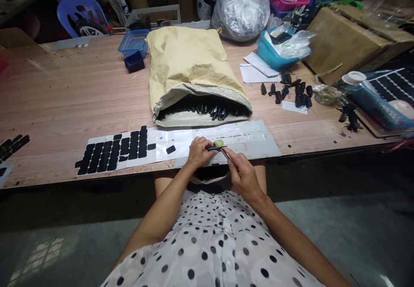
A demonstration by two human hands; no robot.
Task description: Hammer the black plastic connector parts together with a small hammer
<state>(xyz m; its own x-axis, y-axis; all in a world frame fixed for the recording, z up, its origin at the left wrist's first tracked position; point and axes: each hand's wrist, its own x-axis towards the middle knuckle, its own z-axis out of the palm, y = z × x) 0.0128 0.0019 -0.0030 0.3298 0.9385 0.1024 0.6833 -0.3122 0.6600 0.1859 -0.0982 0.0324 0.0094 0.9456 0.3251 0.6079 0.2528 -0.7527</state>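
Note:
My left hand [199, 151] is closed over the grey-white board at the table's front edge, pinching a small dark, slender piece [211, 148]. From the right, my right hand [244, 173] grips a slim metal tool [225, 152], whose tip meets that piece. A small round yellow-green thing [219, 143] shows right at the tool's tip; whether it is attached cannot be made out. Left of my hands, rows of black rounded patches [106, 153] lie on a white sheet, and one loose black patch [170, 149] sits closer to my left hand.
Just beyond the board, a large paper sack [190, 58] lies with its mouth toward me, full of glossy black pieces [213, 111]. Black parts [300, 93] are scattered at right, near a blue basin [280, 52] and a cardboard box [349, 37]. A blue basket [133, 41] stands behind left.

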